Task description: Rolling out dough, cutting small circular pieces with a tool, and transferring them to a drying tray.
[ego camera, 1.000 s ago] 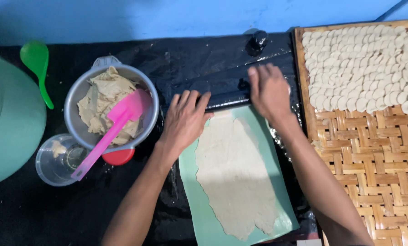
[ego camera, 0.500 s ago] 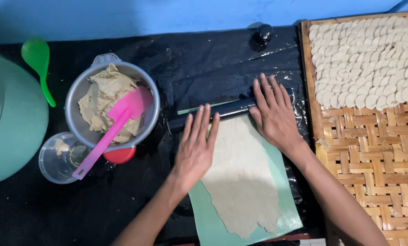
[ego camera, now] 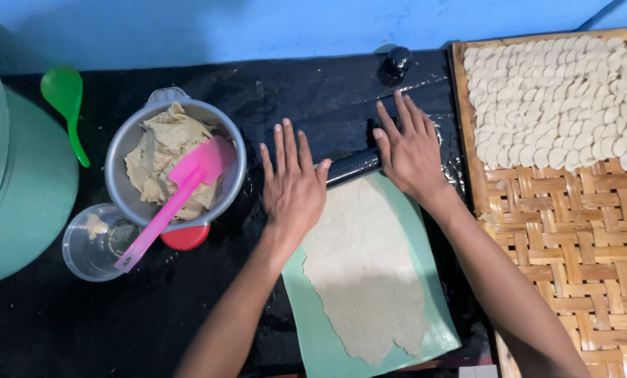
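Note:
My left hand (ego camera: pixel 294 183) and my right hand (ego camera: pixel 408 147) lie flat, fingers spread, on a black rolling pin (ego camera: pixel 352 166) at the far end of a thin beige dough sheet (ego camera: pixel 366 273). The dough lies on a pale green mat (ego camera: pixel 313 329) over black plastic sheeting (ego camera: pixel 61 329). Most of the pin is hidden under my palms; only its middle shows between them.
A metal bowl (ego camera: pixel 229 168) of dough with a pink spatula (ego camera: pixel 180 196) sits left, beside a clear cup (ego camera: pixel 93 241), green spoon (ego camera: pixel 65 105) and teal container (ego camera: pixel 26 189). A woven bamboo tray (ego camera: pixel 580 238) on the right carries several small dough rounds (ego camera: pixel 552 98).
Both hands first drew back toward me with the rolling pin, fingers spreading flat, then pushed it away again to the far end of the dough.

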